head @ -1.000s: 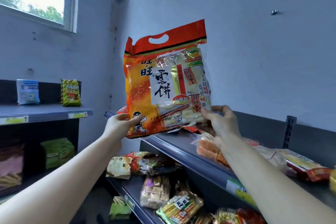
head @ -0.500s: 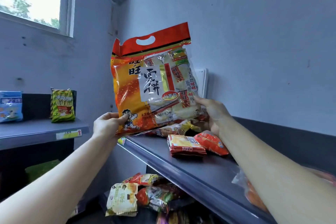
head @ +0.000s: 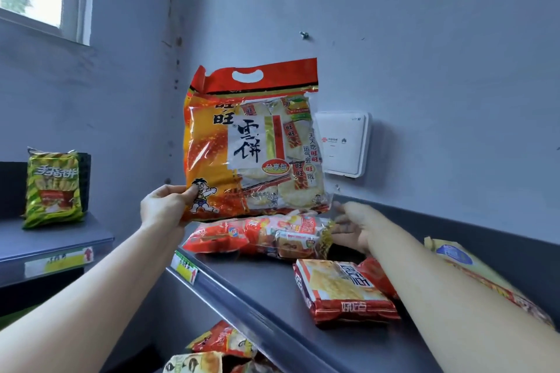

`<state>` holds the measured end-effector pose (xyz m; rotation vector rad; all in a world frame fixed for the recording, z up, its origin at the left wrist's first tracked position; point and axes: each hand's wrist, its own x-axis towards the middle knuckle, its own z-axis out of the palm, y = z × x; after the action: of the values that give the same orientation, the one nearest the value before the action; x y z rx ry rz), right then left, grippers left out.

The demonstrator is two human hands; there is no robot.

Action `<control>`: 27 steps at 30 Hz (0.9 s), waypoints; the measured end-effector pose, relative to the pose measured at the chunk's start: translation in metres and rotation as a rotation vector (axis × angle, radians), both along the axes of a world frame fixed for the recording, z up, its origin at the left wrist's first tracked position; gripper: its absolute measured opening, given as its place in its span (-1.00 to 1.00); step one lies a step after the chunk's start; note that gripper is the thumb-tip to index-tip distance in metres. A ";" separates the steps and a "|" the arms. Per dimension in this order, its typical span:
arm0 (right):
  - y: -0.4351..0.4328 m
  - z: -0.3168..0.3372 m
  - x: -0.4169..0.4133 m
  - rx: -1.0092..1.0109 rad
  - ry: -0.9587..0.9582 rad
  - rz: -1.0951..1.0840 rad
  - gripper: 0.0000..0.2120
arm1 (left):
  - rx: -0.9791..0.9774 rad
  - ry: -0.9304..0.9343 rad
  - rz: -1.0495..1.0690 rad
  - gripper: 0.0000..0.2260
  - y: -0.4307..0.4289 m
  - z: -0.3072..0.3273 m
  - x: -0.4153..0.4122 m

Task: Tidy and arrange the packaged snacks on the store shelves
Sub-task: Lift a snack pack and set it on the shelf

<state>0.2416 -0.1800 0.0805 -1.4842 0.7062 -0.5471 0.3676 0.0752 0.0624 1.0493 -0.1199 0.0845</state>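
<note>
A large orange and red rice cracker bag (head: pixel 253 142) with a handle cutout stands upright at the left end of the top grey shelf (head: pixel 260 285). My left hand (head: pixel 165 206) pinches its lower left corner, thumb on the front. My right hand (head: pixel 353 222) is off the bag, just below its lower right corner, fingers spread beside a red snack pack (head: pixel 257 236) that lies flat under the bag. An orange and white snack pack (head: pixel 342 291) lies flat near my right forearm.
A white wall box (head: pixel 344 144) is mounted behind the bag. A green snack bag (head: pixel 53 188) stands on the left shelf (head: pixel 54 239). A yellow pack (head: pixel 472 275) lies at the far right. More snack packs (head: pixel 218 348) sit on the lower shelf.
The bag moved back and down toward the wall over the flat red pack. My right hand let go of its right edge and dropped beside the red pack.
</note>
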 end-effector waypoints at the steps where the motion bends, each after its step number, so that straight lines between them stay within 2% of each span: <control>1: -0.003 -0.004 0.008 -0.025 0.040 -0.003 -0.81 | 0.001 -0.003 -0.010 -0.87 -0.001 0.000 0.010; 4: -0.004 -0.012 0.028 -0.105 0.169 -0.043 -0.83 | 0.007 -0.010 -0.042 -0.87 -0.005 0.002 0.040; 5: -0.013 -0.018 0.041 -0.121 0.217 -0.052 -0.73 | 0.010 -0.014 -0.053 -0.86 -0.007 0.003 0.050; 8: -0.082 -0.058 0.098 -0.205 0.413 -0.116 -0.25 | 0.030 -0.032 -0.081 -0.85 -0.011 0.004 0.077; 9: -0.092 -0.064 0.109 -0.186 0.436 -0.127 -0.17 | 0.037 -0.036 -0.091 -0.85 -0.013 0.003 0.086; 10: -0.085 -0.061 0.110 -0.167 0.453 -0.152 -0.19 | 0.041 -0.039 -0.101 -0.85 -0.015 0.003 0.094; 13: -0.019 -0.032 0.086 -0.237 0.411 -0.261 -0.62 | 0.059 -0.047 -0.122 -0.84 -0.020 0.002 0.114; 15: -0.014 -0.030 0.090 -0.272 0.328 -0.369 -0.77 | 0.064 -0.052 -0.135 -0.84 -0.025 0.001 0.125; 18: -0.012 -0.016 0.090 -0.426 0.226 -0.505 -0.72 | 0.072 -0.048 -0.153 -0.83 -0.032 -0.002 0.139; 23: 0.002 0.030 0.066 -0.852 0.079 -0.744 -0.83 | 0.091 -0.035 -0.174 -0.82 -0.045 -0.005 0.155; 27: 0.004 0.053 0.048 -1.047 -0.150 -0.933 -0.85 | 0.120 -0.040 -0.193 -0.81 -0.060 -0.009 0.160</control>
<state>0.2894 -0.1764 0.1338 -1.9513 1.0534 -1.9406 0.5280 0.0151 0.0534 1.1512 -0.2650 -0.0775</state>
